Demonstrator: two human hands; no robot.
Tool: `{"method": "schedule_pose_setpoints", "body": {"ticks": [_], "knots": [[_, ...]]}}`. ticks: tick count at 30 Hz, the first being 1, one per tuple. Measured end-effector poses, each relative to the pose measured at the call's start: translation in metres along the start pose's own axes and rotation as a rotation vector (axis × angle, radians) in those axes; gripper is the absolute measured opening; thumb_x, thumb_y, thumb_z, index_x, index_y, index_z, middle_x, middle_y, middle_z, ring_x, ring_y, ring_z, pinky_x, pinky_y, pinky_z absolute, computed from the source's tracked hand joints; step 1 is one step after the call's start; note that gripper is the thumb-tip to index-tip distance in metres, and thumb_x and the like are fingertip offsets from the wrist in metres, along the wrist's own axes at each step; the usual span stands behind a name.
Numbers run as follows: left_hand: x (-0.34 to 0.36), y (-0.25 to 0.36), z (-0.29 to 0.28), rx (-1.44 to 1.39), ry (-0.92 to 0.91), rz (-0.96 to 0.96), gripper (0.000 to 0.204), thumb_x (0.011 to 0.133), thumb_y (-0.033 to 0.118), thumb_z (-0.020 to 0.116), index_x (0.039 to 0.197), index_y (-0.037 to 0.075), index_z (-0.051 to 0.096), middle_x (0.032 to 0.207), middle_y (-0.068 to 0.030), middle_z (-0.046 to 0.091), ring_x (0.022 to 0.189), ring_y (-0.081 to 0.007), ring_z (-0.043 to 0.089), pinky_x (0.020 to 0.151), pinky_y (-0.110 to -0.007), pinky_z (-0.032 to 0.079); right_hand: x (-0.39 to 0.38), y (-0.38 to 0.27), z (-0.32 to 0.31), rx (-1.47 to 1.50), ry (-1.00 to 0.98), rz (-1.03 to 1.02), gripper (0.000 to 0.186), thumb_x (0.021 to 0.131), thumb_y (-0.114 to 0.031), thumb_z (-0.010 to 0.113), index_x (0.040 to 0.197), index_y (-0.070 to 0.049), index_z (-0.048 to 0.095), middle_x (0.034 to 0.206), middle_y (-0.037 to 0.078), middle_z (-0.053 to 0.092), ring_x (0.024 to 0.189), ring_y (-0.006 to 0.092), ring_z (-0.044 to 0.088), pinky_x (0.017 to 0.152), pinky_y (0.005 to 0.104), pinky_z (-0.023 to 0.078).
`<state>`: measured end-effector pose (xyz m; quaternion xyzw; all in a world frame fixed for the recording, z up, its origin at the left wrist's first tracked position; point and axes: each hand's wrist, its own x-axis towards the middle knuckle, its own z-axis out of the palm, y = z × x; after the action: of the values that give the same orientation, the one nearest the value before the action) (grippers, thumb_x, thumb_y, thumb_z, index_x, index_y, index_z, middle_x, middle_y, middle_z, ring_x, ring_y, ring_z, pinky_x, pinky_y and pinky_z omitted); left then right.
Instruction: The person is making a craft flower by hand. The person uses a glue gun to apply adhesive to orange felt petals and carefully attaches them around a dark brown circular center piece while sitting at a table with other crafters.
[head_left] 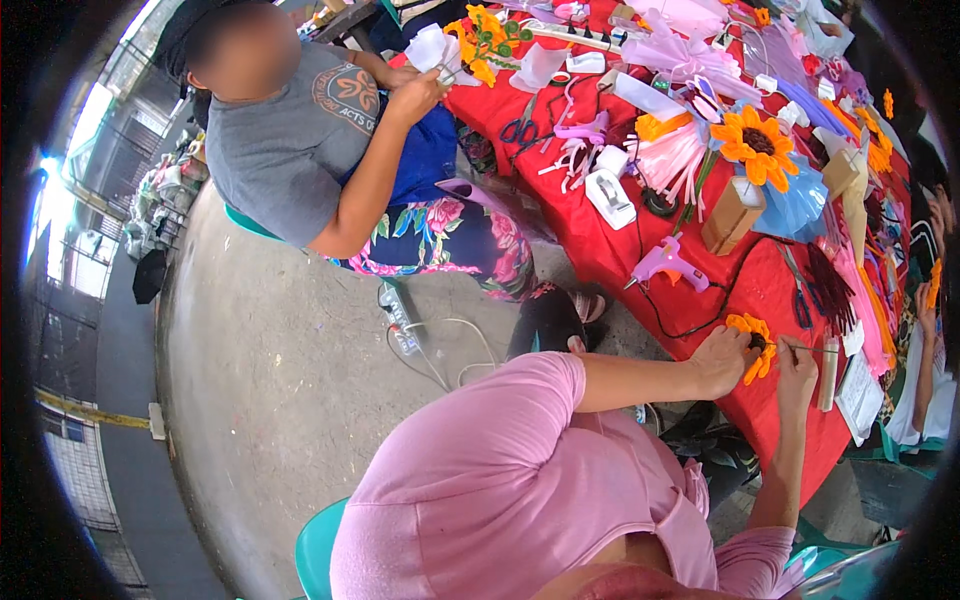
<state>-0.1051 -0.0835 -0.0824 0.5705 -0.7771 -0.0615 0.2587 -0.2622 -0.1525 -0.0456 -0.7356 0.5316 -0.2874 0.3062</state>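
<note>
My left hand (pixel 724 362) is closed on a small orange sunflower (pixel 757 348) with a dark brown centre, made of fuzzy craft material. On the flower's other side, my right hand (pixel 797 372) pinches a thin dark stem (pixel 822 349), which sticks out to the right of the fingers. Whether the stem joins the flower is hidden. Both hands are over the near edge of the red-covered table (pixel 735 303). Beyond them lies a pink-purple glue gun (pixel 668 266), its dark cord running toward my left hand.
A larger orange sunflower (pixel 757 146) stands by a cardboard box (pixel 733 215). Scissors (pixel 797 290), a tape dispenser (pixel 609 198) and dark red fuzzy stems (pixel 826 283) lie about. At left, a seated co-worker (pixel 290 140) handles white material. A power strip (pixel 400 318) with cords is on the floor.
</note>
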Motion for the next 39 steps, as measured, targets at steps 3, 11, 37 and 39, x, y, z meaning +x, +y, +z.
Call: {"method": "schedule_pose_setpoints", "body": {"ticks": [3, 11, 37, 39], "knots": [[0.003, 0.001, -0.006, -0.028, 0.024, 0.008, 0.026, 0.081, 0.017, 0.044, 0.100, 0.007, 0.059, 0.088, -0.0113, 0.052, 0.083, -0.0272, 0.049, 0.066, -0.038, 0.039, 0.000, 0.002, -0.001, 0.017, 0.007, 0.009, 0.021, 0.086, -0.013, 0.055, 0.097, 0.003, 0.062, 0.080, 0.008, 0.062, 0.067, 0.0116, 0.054, 0.061, 0.0254, 0.044], [0.004, 0.002, -0.005, 0.012, 0.023, -0.001, 0.025, 0.080, 0.017, 0.044, 0.098, 0.007, 0.058, 0.088, -0.0105, 0.053, 0.083, -0.0260, 0.050, 0.066, -0.038, 0.039, 0.002, 0.003, 0.000, 0.012, 0.001, -0.015, 0.022, 0.087, -0.013, 0.054, 0.097, 0.004, 0.062, 0.077, 0.007, 0.061, 0.064, 0.0106, 0.051, 0.058, 0.0249, 0.042], [0.006, 0.003, 0.002, 0.015, -0.001, -0.014, 0.018, 0.079, 0.018, 0.046, 0.086, 0.008, 0.059, 0.087, -0.0113, 0.054, 0.082, -0.0259, 0.052, 0.068, -0.038, 0.040, 0.005, 0.012, 0.002, -0.013, 0.013, -0.083, 0.022, 0.088, -0.016, 0.054, 0.096, 0.003, 0.063, 0.083, 0.007, 0.062, 0.063, 0.0097, 0.052, 0.056, 0.0235, 0.043], [0.006, 0.004, 0.002, 0.011, 0.008, -0.020, 0.018, 0.079, 0.018, 0.046, 0.086, 0.008, 0.059, 0.087, -0.0112, 0.054, 0.082, -0.0259, 0.052, 0.068, -0.038, 0.040, 0.005, 0.008, 0.002, -0.014, 0.000, -0.064, 0.022, 0.088, -0.016, 0.054, 0.096, 0.003, 0.063, 0.085, 0.008, 0.063, 0.065, 0.0103, 0.053, 0.057, 0.0237, 0.044]]}}
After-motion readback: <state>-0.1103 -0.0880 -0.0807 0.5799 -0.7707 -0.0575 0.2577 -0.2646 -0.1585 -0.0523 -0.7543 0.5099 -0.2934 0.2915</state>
